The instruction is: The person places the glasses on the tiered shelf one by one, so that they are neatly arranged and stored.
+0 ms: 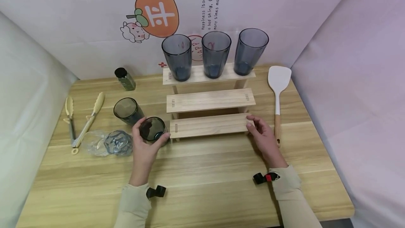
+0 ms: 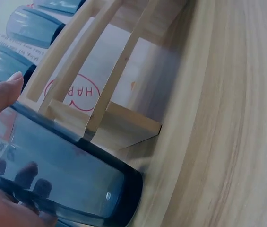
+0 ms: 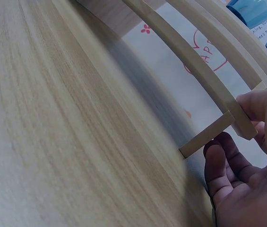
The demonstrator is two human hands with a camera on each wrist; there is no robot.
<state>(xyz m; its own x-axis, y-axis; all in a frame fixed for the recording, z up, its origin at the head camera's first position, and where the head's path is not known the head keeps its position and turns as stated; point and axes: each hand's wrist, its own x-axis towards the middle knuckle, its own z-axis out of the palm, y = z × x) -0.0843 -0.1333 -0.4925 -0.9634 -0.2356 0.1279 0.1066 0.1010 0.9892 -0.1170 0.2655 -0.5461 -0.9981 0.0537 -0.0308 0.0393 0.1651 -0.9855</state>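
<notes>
My left hand (image 1: 145, 147) grips a dark, clear glass (image 1: 153, 129) around its side, thumb on the right. The glass is upright beside the lower left end of a three-tier wooden rack (image 1: 210, 126); I cannot tell whether its base touches the table. At the rack's other end, my right hand (image 1: 265, 138) holds the right tip of the lowest shelf, thumb against the plank (image 3: 235, 106) and fingers curled near its support. On the top tier stand three blue-grey glasses (image 1: 216, 55) in a row. Another glass (image 1: 128, 111) stands just behind my left hand.
Left of my left hand lies crumpled clear plastic (image 1: 109, 143) with a bluish glass-like piece in it. Farther left are tongs (image 1: 80, 126), with a dark-capped jar (image 1: 125, 79) behind. A white spatula (image 1: 277, 87) lies right of the rack. A printed white cloth (image 1: 95, 20) hangs behind.
</notes>
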